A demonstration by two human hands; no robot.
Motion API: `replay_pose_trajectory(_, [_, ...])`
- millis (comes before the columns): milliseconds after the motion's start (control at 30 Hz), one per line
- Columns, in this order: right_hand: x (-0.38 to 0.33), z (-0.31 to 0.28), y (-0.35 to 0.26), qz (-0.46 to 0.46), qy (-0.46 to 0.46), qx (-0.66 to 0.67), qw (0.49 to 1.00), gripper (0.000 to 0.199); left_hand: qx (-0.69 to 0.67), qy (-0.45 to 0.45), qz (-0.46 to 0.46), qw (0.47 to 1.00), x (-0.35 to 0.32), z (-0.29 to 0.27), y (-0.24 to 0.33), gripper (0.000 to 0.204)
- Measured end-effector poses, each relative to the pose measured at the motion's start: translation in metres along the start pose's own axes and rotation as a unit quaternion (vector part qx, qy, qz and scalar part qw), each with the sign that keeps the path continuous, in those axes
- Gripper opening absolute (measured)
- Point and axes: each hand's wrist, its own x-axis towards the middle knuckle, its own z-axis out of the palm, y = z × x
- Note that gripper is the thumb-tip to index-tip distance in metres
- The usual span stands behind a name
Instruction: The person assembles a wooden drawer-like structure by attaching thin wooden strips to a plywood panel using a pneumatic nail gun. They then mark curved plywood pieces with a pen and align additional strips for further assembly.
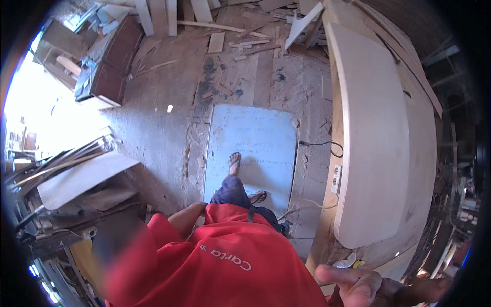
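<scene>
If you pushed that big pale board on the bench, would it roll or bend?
The pale board would probably slide, not roll: it lies flat on the workbench. It looks wide and long, so likely heavy and awkward for one hand. It seems thin, so it might flex slightly if lifted by one end.

A pale blue sheet [253, 148] lies flat on the dusty floor [158, 128], wood offcuts [230, 43] scattered beyond it. A dark brown cabinet [110, 61] sits upper left, a black cable [327, 148] curls beside the sheet, and thin bent panels [84, 176] are stacked left.
</scene>
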Motion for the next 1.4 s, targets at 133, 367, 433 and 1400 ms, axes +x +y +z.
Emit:
replay_pose_trajectory(133, [0.025, 0.009, 0.028, 0.029, 0.006, 0.011, 1.000, 0.043, -0.075, 0.000, 0.001, 0.997, 0.002, 0.016, -0.021, 0.055])
replay_pose_trajectory(367, [0.088, 0.041, 0.106, 0.070, 0.024, 0.037, 0.997, 0.051, -0.144, 0.014, 0.025, 0.989, 0.012, -0.015, -0.060, 0.055])
replay_pose_trajectory(433, [0.111, 0.057, 0.136, 0.097, 0.025, 0.044, 0.994, 0.053, -0.159, 0.019, 0.032, 0.987, 0.014, -0.030, -0.072, 0.055])
replay_pose_trajectory(1400, [0.241, 0.496, 0.458, 0.478, -0.391, 0.770, 0.160, 0.124, -0.675, -0.031, 0.000, 0.737, -0.043, -0.034, 0.033, 0.057])
